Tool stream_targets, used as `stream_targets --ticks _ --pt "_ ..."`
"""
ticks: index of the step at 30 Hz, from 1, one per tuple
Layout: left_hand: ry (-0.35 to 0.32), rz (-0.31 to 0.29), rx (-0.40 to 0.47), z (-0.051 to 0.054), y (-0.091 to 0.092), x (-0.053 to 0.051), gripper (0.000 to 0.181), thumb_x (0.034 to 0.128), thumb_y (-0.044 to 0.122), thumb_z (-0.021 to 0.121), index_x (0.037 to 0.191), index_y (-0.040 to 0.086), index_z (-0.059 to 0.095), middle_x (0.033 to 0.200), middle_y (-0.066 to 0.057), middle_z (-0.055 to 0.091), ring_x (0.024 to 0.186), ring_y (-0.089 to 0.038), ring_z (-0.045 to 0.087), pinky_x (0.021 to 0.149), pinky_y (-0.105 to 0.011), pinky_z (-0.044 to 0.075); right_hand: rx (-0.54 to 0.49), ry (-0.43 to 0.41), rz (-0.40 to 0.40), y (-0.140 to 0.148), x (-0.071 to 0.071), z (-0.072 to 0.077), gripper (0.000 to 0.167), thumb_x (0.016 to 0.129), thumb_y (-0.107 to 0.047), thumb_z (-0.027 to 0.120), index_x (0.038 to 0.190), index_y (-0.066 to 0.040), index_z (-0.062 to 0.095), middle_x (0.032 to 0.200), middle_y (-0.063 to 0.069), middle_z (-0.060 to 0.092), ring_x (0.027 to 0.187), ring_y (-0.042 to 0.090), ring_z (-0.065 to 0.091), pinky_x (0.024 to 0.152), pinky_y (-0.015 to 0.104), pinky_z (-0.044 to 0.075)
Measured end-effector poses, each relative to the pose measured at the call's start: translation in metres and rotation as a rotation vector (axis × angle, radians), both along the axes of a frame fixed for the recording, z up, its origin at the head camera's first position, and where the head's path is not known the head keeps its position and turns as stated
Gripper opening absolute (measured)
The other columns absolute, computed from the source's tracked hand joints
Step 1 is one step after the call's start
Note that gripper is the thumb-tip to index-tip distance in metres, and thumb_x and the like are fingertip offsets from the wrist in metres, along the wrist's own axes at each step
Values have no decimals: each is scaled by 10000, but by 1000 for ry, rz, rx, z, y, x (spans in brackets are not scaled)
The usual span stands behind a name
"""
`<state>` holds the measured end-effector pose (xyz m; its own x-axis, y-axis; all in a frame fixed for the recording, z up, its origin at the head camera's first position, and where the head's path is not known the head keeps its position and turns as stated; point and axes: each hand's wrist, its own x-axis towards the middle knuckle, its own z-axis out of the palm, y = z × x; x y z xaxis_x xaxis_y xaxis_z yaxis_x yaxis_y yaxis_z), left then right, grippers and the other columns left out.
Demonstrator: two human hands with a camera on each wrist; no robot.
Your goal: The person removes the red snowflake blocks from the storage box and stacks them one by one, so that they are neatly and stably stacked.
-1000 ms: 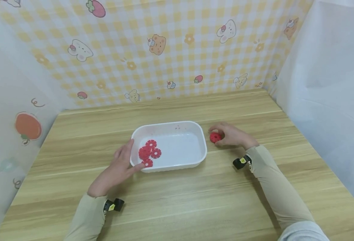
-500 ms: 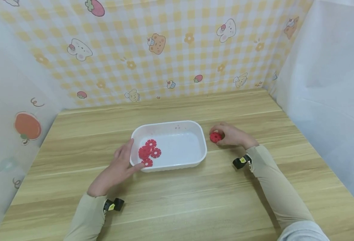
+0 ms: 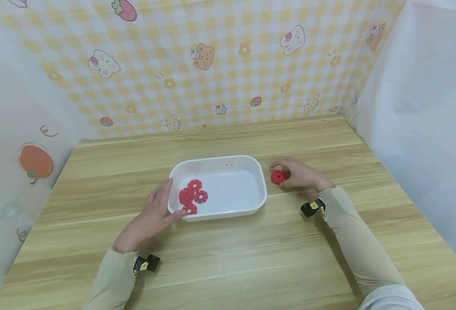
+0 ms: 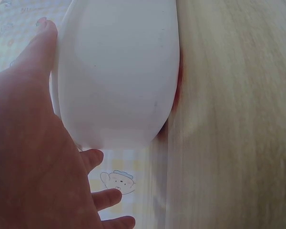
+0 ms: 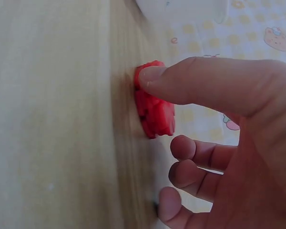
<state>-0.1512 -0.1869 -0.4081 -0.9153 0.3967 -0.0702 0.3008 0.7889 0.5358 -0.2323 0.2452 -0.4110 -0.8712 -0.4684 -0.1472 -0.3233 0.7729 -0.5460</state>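
Hardly anything has moved since the earlier frames: right of centre in the head view, the right grip (image 3: 299, 174) curls thumb and finger round a red disc stack (image 3: 277, 178) on the worktop (image 3: 228, 262), just beside a white tray (image 3: 233, 189). Left of centre, the left grip (image 3: 156, 211), straight-fingered, rests against the white tray's left end, thumb over the rim. Red notched discs (image 3: 201, 196) lie in its left part.

one counter (image 3: 228, 262), one white plastic tray (image 3: 235, 189), one left hand (image 3: 150, 218) and one right hand (image 3: 301, 175), two black wrist cameras (image 3: 152, 262). inside the tray — at least four red notched discs (image 3: 202, 196); outside — one red disc stack (image 3: 278, 177), its layers too blurred to count.
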Motion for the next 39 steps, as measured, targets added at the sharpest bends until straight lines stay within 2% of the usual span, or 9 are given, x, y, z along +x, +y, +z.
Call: stream_targets --ticks 3,8,13,17,22,32,39 --pt "-3 -1 3 0 0 0 998 870 380 678 1510 2 11 1527 -260 184 1356 -486 140 977 -678 372 -7 5 7 0 -2 0 583 752 -99 764 1288 -109 536 1008 105 560 889 220 542 807 390 476" --pt "1 -3 8 2 1 1 985 874 372 676 1505 -10 23 1520 -262 198 1352 -487 148 983 -679 364 -10 -9 -10 0 -2 4 514 763 -110 762 1237 -112 563 1033 111 576 923 234 564 844 422 484" --pt "2 -4 11 4 0 2 986 877 389 668 1504 -14 24 1519 -268 196 1349 -491 148 975 -680 371 -46 -20 -4 -2 -3 10 448 781 -109 758 1195 -71 591 886 79 559 798 202 517 720 343 457" --pt "4 -5 12 4 -1 2 988 875 384 672 1503 -19 25 1518 -269 196 1349 -485 153 983 -674 368 -70 -25 0 -6 -6 18 407 786 -102 737 1166 -35 608 786 59 524 699 189 476 625 305 418" --pt "15 -9 10 1 -1 2 991 871 383 677 1501 -25 29 1514 -269 205 1348 -481 162 993 -669 363 -66 -25 -10 -12 -10 27 354 795 -128 726 1127 -50 631 783 53 528 689 187 471 591 293 410" --pt "8 -2 8 -2 -1 0 1012 861 429 673 1511 17 16 1524 -246 202 1361 -469 162 1004 -678 344 -46 42 38 -23 -15 53 227 811 -52 673 1038 -37 668 791 68 553 737 202 475 624 292 397" --pt "26 -11 15 -2 0 -1 1012 855 432 679 1504 4 30 1511 -249 217 1354 -469 184 1016 -690 315 -55 50 52 -35 -17 73 197 820 -129 708 997 -54 662 768 38 542 713 187 486 629 286 402"
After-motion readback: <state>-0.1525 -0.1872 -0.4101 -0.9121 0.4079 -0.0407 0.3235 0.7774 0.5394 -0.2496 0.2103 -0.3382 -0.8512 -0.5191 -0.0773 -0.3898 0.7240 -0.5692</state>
